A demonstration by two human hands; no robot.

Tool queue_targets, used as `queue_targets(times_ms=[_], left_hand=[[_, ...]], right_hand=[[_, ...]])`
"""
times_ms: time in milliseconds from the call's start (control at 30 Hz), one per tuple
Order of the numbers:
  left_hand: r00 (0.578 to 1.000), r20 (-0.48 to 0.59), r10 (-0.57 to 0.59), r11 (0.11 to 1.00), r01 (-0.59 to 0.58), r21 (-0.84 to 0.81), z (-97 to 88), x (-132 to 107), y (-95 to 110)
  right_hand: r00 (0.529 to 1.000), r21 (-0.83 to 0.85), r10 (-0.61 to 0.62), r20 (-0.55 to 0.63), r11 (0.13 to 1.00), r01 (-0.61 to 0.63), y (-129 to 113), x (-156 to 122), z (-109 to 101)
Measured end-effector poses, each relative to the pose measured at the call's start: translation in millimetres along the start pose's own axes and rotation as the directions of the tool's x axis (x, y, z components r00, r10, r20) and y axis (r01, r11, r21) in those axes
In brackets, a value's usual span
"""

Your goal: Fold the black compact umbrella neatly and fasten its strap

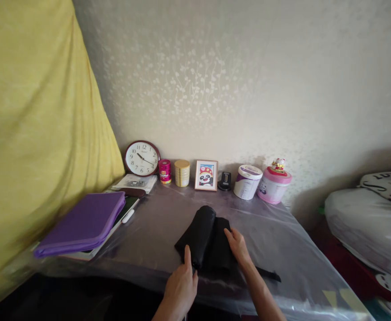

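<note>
A black folded umbrella (202, 236) lies on the plastic-covered table (276, 249), partly rolled, with loose black fabric spread to its right and a strap trailing toward the right. My left hand (182, 285) rests at the near end of the roll, thumb raised against it, fingers curled toward it. My right hand (238, 246) lies flat on the loose fabric with fingers stretched out, pressing it down.
A purple zip case (81, 225) lies on books at the left. Along the wall stand a clock (142, 158), a red tin (164, 171), a gold tin (182, 173), a framed picture (206, 175), a white tub (247, 181) and a pink jar (274, 185). A yellow curtain (31, 133) hangs left; bedding (366, 223) lies right.
</note>
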State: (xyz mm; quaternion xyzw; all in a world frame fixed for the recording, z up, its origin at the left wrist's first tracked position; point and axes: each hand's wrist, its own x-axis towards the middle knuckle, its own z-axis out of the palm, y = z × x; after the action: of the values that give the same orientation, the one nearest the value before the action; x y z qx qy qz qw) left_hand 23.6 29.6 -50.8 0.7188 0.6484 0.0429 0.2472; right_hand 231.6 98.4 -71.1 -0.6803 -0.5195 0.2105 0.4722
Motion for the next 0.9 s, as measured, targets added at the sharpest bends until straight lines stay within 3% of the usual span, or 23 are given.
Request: queue_targets(times_ms=[200, 400, 667, 900], left_hand=[[1.000, 0.010, 0.000, 1.000, 0.000, -0.007, 0.2, 0, -1], [1.000, -0.004, 0.022, 1.000, -0.023, -0.007, 2.4, 2, -3], [0.999, 0.019, 0.029, 0.999, -0.028, -0.040, -0.2, 3, -4], [0.999, 0.034, 0.018, 0.999, -0.016, -0.035, 1.2, 3, -5]], right_hand=[[0.999, 0.136, -0.008, -0.034, 0.991, 0.013, -7, -4, 2], [0.999, 0.142, -0.038, -0.010, 0.989, 0.039, -37, 4, 22], [0.998, -0.039, -0.036, 0.048, 0.999, 0.038, -53, 19, 63], [0.989, -0.324, -0.071, 0.128, 0.940, 0.110, -64, 22, 71]])
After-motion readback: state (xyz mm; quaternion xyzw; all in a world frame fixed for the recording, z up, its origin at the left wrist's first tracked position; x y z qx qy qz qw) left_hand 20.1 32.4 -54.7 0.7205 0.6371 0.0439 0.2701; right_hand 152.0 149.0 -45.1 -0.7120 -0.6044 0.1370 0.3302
